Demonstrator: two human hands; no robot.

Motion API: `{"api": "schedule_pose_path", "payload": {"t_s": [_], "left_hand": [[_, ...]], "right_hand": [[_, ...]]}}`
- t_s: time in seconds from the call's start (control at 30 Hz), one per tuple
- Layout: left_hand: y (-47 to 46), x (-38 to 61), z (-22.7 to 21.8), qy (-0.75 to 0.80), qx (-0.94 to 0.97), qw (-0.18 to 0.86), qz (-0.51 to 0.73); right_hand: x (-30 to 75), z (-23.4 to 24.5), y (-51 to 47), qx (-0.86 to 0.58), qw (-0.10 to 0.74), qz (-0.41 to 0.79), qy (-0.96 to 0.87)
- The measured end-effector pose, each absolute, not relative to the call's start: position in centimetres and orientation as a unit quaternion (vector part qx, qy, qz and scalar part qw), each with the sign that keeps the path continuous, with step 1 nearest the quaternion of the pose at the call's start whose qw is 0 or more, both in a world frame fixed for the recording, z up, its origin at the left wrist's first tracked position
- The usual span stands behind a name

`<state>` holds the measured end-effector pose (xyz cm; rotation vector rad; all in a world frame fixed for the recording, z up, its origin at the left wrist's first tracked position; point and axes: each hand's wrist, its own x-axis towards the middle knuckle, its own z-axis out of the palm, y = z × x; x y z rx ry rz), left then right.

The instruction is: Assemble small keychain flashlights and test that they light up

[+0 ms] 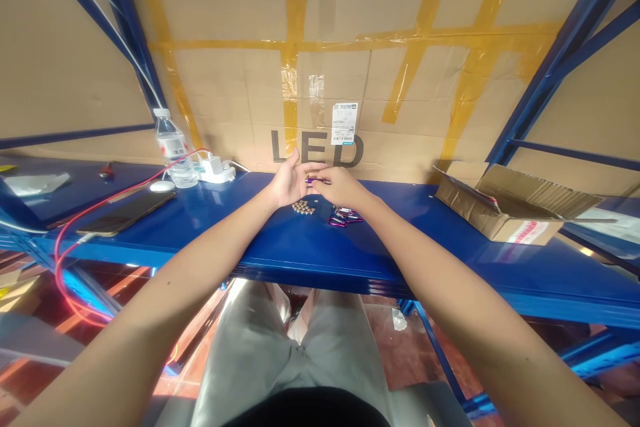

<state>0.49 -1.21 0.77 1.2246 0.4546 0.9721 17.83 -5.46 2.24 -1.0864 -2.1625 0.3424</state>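
My left hand point(289, 181) is over the blue shelf top with its palm turned up, thumb raised and fingers stretched out towards the right. Against those fingers is my right hand point(337, 187), its fingers closed on a slim purple metal piece point(311, 181). A tiny gold-coloured spot shows by the left fingers, too small to name. Just below the left hand lies a small cluster of round brass-coloured pieces point(303, 207). Under the right hand is a pile of shiny purple and silver metal pieces point(344, 216), partly covered by the wrist; they resemble small carabiners.
An open cardboard box point(505, 213) sits on the right of the blue shelf point(310, 257). To the left are a water bottle point(176, 150), a white power adapter point(216, 168), a phone point(127, 212) and a red cable point(95, 205). A large taped cardboard sheet point(240, 93) stands behind.
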Motion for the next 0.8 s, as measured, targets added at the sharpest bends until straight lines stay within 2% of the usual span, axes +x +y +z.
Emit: {"api": "schedule_pose_path", "payload": {"t_s": [0.5,0.6,0.73,0.8], "left_hand": [[-1.8,0.6,1.3,0.185,0.549,0.697,0.423],[-1.3,0.6,1.0,0.225,0.592,0.643,0.432],[-0.5,0.3,0.4,0.318,0.667,0.508,0.442],[-0.2,0.0,0.3,0.326,0.700,0.456,0.442]], "right_hand": [[18.2,2.0,-4.7,-0.416,0.346,0.145,-0.829],[18.8,1.7,-3.7,-0.426,0.335,0.145,-0.828],[19.6,1.4,-2.8,-0.473,0.330,0.129,-0.807],[19.9,1.5,-2.6,-0.481,0.341,0.159,-0.792]]}}
